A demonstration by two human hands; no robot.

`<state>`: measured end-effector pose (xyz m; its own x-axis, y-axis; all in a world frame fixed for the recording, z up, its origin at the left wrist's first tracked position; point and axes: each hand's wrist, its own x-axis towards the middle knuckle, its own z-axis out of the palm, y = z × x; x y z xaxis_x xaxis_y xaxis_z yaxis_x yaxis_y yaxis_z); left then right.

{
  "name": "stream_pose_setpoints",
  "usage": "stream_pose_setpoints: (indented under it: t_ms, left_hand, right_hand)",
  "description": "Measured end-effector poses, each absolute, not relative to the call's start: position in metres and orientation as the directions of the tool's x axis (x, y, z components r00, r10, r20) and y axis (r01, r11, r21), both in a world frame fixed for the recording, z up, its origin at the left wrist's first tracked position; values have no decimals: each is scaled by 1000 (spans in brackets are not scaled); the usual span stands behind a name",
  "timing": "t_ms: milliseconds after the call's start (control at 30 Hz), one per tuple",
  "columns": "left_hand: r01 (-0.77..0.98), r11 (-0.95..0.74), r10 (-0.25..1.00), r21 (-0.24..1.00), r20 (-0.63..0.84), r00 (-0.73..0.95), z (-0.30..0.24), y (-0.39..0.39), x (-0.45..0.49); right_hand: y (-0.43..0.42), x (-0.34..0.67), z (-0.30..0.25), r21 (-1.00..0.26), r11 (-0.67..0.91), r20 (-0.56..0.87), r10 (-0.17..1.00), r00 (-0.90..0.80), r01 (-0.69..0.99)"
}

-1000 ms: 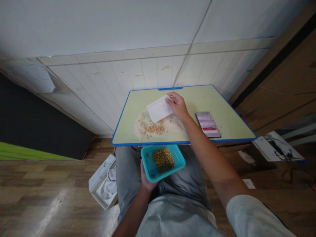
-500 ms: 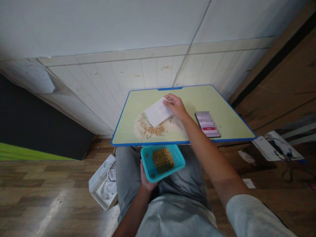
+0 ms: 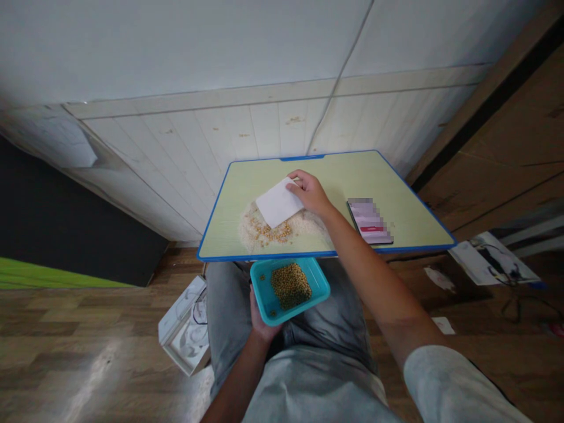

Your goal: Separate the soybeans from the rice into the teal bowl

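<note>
My right hand pinches a white card by its upper right corner, the thumb on top. The card is tilted over a spread of rice-like white grains, and its lower edge reaches yellow-brown beans lying among them. Below the table's front edge, my left hand grips a turquoise plastic tub from its left and underside. Inside the tub lies a heap of similar beans, with a few apart from it. The fingers under the tub are hidden.
The light green folding table has a blue rim and stands against the wall. A phone lies on its right side. An open white box is on the floor at left; cables and a white board are at right.
The right hand and the card have shifted slightly left, and the card lies a little flatter. The tub in the left hand has barely moved.
</note>
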<state>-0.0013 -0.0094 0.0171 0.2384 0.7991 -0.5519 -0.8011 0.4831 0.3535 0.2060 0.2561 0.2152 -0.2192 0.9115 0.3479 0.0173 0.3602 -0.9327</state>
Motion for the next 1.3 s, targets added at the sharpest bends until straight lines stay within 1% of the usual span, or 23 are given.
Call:
stream_pose_setpoints:
  t_ms: [67, 133, 200, 367, 467, 567, 700, 833, 1033, 1100, 1300]
  left_hand:
    - [-806, 499, 827, 318, -453, 333, 7, -9, -7]
    - [-807, 506, 835, 305, -407, 370, -1, -9, -11]
    - [-807, 510, 840, 298, -375, 392, -7, -8, -14]
    - [-804, 524, 847, 281, -268, 459, -18, -8, -19]
    - [-800, 533, 846, 276, -195, 496, -23, -8, -21]
    - [-796, 539, 841, 274, -130, 524, -25, -9, -23]
    - [-796, 539, 837, 277, -64, 544, -26, -9, -23]
    - [-794, 539, 832, 283, -31, 554, -28, -7, -23]
    - [-792, 536, 831, 290, -17, 556, -31, -7, -25]
    - [-791, 537, 831, 294, -22, 556, -31, -8, -26]
    - [-791, 531, 840, 305, -65, 539, -27, -8, -24]
  right_hand:
    - [257, 207, 215, -929, 371, 364, 916, -169, 10]
    - [258, 207, 216, -931, 366, 363, 917, -165, -12]
    - [256, 207, 217, -937, 346, 346, 915, -205, -40]
    - [251, 205, 218, -956, 285, 289, 882, -373, -69]
    - [250, 204, 216, -960, 274, 275, 870, -410, -62]
    - [253, 203, 213, -952, 306, 292, 887, -357, -19]
    - [260, 205, 210, -922, 383, 367, 910, -191, 55]
    - [263, 206, 207, -907, 418, 415, 908, -60, 56]
    - [262, 207, 208, -917, 396, 396, 918, 4, 39]
    - [259, 207, 210, -922, 386, 386, 923, -10, 27]
    - [246, 206, 215, -941, 337, 330, 933, -143, 24]
